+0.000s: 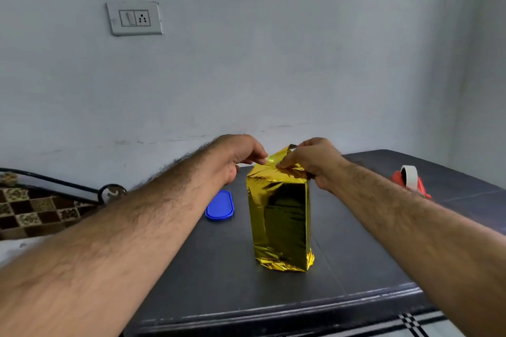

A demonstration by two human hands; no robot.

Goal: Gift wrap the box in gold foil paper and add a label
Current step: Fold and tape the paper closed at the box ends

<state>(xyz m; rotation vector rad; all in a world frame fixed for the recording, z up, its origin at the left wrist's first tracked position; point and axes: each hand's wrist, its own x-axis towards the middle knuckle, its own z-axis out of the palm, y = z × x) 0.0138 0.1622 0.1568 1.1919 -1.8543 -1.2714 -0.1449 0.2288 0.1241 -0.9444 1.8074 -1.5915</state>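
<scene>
A tall box wrapped in gold foil paper (pixel 282 216) stands upright on the dark table (pixel 273 293). Its bottom end is folded and crumpled against the tabletop. At the top, a loose foil flap (pixel 279 157) sticks up. My left hand (pixel 241 156) pinches the left edge of that flap. My right hand (pixel 312 163) presses down on the folded foil at the box's top right, fingers curled over it. No label is in view.
A blue oval lid (pixel 220 205) lies on the table left of the box. A red tape dispenser with a white roll (pixel 410 180) sits at the table's right. The wall stands close behind; a patterned bed (pixel 32 205) lies to the left.
</scene>
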